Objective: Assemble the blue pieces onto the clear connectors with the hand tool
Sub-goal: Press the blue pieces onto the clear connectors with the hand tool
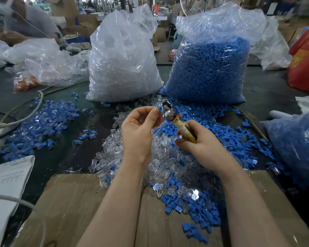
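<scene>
A blue piece [160, 109] sat pinched between the thumb and fingertips of your left hand [139, 130], held up just beside the metal head of the hand tool [169, 113], touching it or very nearly so. Your right hand [196, 139] was wrapped around the tool's yellowed, tape-wound handle, with the head angled up and toward the left. You looked to be at the loading or seating step: bringing one blue part to the tool's head. Whether a clear connector already sat in that head could not be made out; something glassy showed at its right edge, but it was too small to call. Supplies lay all around you: loose clear connectors [132, 150] heaped on the table under your wrists, loose blue pieces [228, 134] spread to the right, and what looked like finished blue-and-clear units [48, 118] scattered to the left. Behind stood a bag of clear parts [123, 65] and a bag of blue parts [209, 68]. The next move probably called for lining the blue piece squarely with the tool's head and keeping your fingertips out of its way before pressing, since a tilted part would likely jam or slip.
</scene>
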Demonstrator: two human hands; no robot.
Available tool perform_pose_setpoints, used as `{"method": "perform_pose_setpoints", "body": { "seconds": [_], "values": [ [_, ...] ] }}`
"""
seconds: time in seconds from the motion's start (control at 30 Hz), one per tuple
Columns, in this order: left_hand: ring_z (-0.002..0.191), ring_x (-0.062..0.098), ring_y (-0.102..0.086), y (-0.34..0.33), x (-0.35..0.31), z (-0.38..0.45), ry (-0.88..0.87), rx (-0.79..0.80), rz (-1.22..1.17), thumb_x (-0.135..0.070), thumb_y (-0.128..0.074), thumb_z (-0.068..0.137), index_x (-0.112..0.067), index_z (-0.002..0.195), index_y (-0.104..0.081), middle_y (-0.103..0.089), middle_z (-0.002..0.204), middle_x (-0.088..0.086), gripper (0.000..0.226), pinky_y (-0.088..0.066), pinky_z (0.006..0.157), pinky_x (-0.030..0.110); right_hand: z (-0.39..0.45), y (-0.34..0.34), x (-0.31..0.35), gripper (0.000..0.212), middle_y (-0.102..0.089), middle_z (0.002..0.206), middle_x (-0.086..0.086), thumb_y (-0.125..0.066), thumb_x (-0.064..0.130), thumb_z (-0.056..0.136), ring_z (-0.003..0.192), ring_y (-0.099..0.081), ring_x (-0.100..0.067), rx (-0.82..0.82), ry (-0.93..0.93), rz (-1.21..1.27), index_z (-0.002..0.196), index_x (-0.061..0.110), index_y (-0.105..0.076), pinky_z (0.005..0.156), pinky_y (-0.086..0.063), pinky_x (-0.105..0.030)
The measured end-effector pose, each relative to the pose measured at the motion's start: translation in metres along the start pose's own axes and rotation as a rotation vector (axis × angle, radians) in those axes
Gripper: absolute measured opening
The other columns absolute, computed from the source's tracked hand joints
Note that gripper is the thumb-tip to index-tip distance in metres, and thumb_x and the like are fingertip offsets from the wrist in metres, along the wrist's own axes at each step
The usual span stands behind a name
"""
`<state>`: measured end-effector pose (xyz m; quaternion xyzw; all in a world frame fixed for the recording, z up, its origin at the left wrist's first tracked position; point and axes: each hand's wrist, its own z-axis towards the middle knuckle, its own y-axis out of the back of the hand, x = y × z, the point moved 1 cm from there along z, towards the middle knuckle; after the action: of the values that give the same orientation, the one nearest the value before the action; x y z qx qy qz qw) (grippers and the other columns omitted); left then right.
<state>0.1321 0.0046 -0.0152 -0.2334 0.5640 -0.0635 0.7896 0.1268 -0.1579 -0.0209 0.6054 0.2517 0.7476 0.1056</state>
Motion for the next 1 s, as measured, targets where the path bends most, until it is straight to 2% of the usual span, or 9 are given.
{"method": "perform_pose_setpoints", "body": {
  "seconds": [0.13, 0.4, 0.5, 0.6, 0.67, 1.0],
  "values": [
    [0.069, 0.009, -0.065, -0.0009, -0.0003, -0.0011, -0.018, -0.003, 0.026, -0.002, -0.066, 0.089, -0.008, 0.085, -0.067, -0.070, 0.073, -0.003, 0.007, -0.052, 0.067, 0.018, -0.0009, 0.0002, 0.0013, 0.020, -0.052, 0.078, -0.004, -0.068, 0.024, 0.088, 0.067, -0.047, -0.020, -0.001, 0.001, -0.037, 0.091, 0.019, -0.049, 0.066, -0.042, -0.040],
    [0.071, 0.012, -0.065, -0.0034, -0.0018, -0.0030, -0.018, -0.001, 0.038, -0.002, -0.066, 0.088, -0.008, 0.085, -0.067, -0.070, 0.074, 0.001, 0.007, -0.053, 0.067, 0.020, -0.0019, 0.0006, 0.0024, 0.024, -0.050, 0.075, 0.001, -0.067, 0.024, 0.089, 0.065, -0.046, -0.017, 0.014, -0.007, -0.113, 0.087, 0.025, -0.044, 0.064, -0.040, -0.037],
    [0.071, 0.012, -0.065, -0.0038, -0.0027, -0.0028, -0.029, 0.010, 0.051, -0.002, -0.066, 0.088, -0.008, 0.085, -0.067, -0.070, 0.074, 0.001, 0.007, -0.053, 0.067, 0.020, -0.0025, 0.0002, 0.0038, 0.019, -0.053, 0.076, -0.002, -0.065, 0.018, 0.088, 0.064, -0.047, -0.020, 0.007, 0.002, -0.132, 0.089, 0.022, -0.047, 0.061, -0.041, -0.038],
    [0.070, 0.012, -0.065, -0.0034, -0.0026, -0.0021, -0.031, 0.014, 0.059, -0.002, -0.066, 0.088, -0.008, 0.085, -0.067, -0.070, 0.073, -0.001, 0.007, -0.053, 0.066, 0.020, -0.0030, 0.0001, 0.0056, 0.014, -0.057, 0.078, -0.011, -0.060, 0.009, 0.085, 0.066, -0.050, -0.030, -0.017, 0.006, -0.175, 0.089, 0.020, -0.051, 0.062, -0.046, -0.046],
    [0.069, 0.012, -0.065, -0.0029, -0.0023, -0.0019, -0.028, 0.014, 0.063, -0.002, -0.067, 0.088, -0.008, 0.084, -0.067, -0.070, 0.072, -0.001, 0.008, -0.052, 0.066, 0.020, -0.0032, -0.0005, 0.0066, 0.014, -0.056, 0.077, -0.014, -0.057, 0.007, 0.082, 0.064, -0.048, -0.028, -0.028, 0.000, -0.185, 0.088, 0.019, -0.052, 0.061, -0.046, -0.048],
    [0.070, 0.012, -0.066, -0.0022, -0.0021, -0.0031, 0.020, 0.001, 0.048, 0.001, -0.064, 0.088, -0.006, 0.085, -0.066, -0.068, 0.074, 0.002, 0.008, -0.052, 0.064, 0.017, -0.0029, -0.0037, 0.0045, 0.016, -0.049, 0.065, -0.001, -0.055, 0.007, 0.081, 0.057, -0.042, -0.020, -0.029, -0.009, -0.219, 0.079, 0.022, -0.049, 0.055, -0.036, -0.036]
  ]
}}
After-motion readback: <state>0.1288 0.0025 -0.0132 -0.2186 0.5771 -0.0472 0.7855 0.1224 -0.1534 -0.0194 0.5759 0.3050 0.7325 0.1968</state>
